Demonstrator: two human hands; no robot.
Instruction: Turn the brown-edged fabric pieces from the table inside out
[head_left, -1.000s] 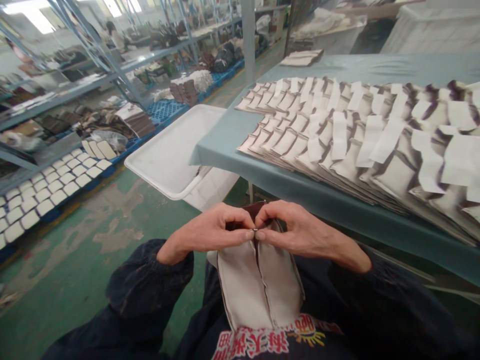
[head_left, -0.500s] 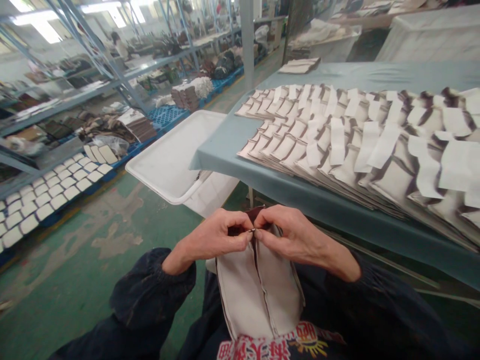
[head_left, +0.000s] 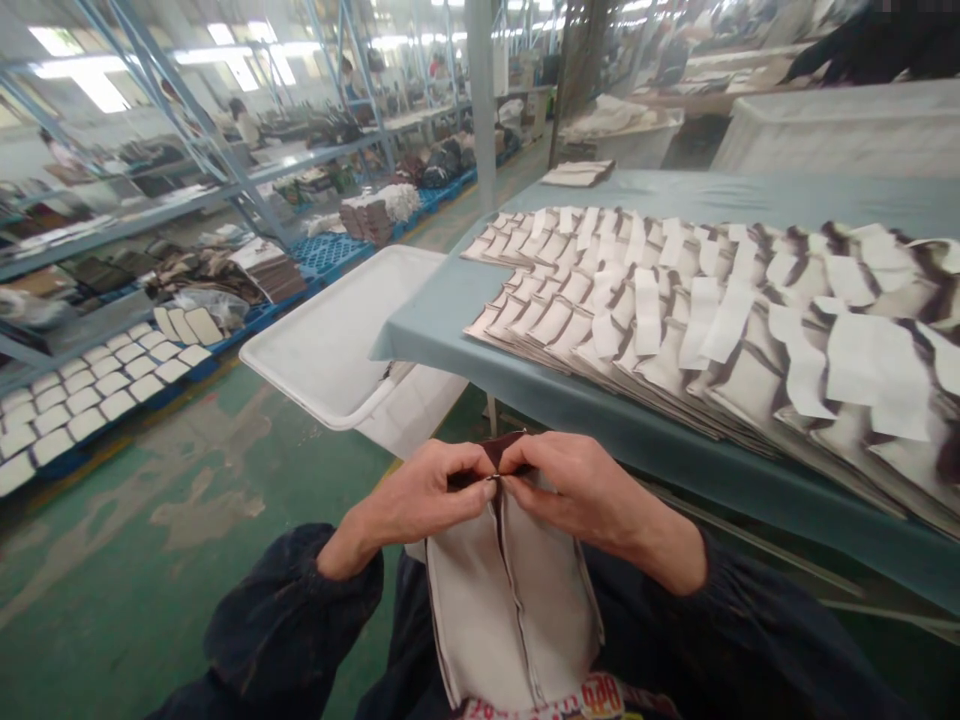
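Observation:
A pale cream fabric piece (head_left: 480,600) with a dark-edged seam down its middle lies over my lap, its far end raised between my hands. My left hand (head_left: 427,495) pinches the fabric at the top of the seam, thumb and fingertips pressed together. Close against it, my right hand (head_left: 577,490) pinches the other side of the same seam. The fingertips almost meet, and a bit of dark brown fabric shows just beyond them. Something tiny and dark sits between the fingertips, too small to make out.
A table with a grey-green cover (head_left: 420,325) stands ahead to the right, bearing overlapping rows of cream pieces (head_left: 555,310) with white paper strips (head_left: 701,320). Left of it is a white plastic bin (head_left: 322,350). Pale pads (head_left: 97,385) lie on pallets further left, below blue racks.
The view has tilted up slightly, so the table and my hands sit lower in the picture. Both hands keep their pinch on the fabric piece at the seam.

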